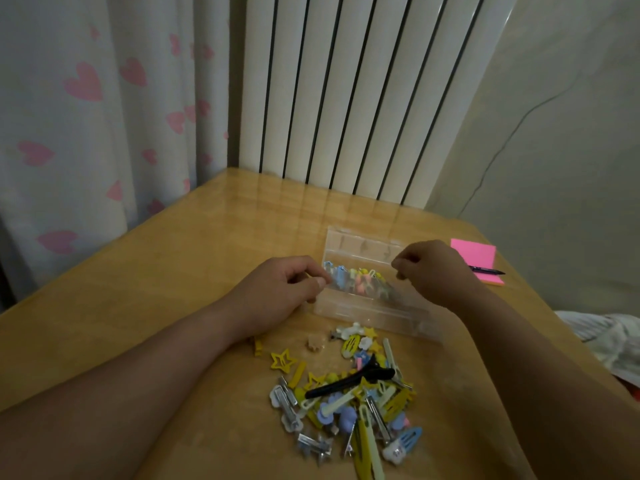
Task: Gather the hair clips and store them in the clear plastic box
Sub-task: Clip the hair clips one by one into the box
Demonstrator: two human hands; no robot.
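The clear plastic box (374,317) stands open in the middle of the wooden table (156,289), its lid raised at the back. Several coloured hair clips (360,280) lie inside it. My left hand (277,289) pinches the box's left edge between thumb and fingers. My right hand (433,271) is curled with its fingertips pinched at the box's upper right edge. In front of the box lies a loose pile of hair clips (353,410) in yellow, blue, white and metal, with a long black clip (349,381) on top. A yellow star clip (283,360) lies apart to the left.
A pink sticky-note pad (476,254) with a black pen (488,270) on it lies right of the box. A white radiator (346,98) stands behind the table, a heart-patterned curtain (86,133) to the left. Crumpled cloth (609,337) sits past the right edge.
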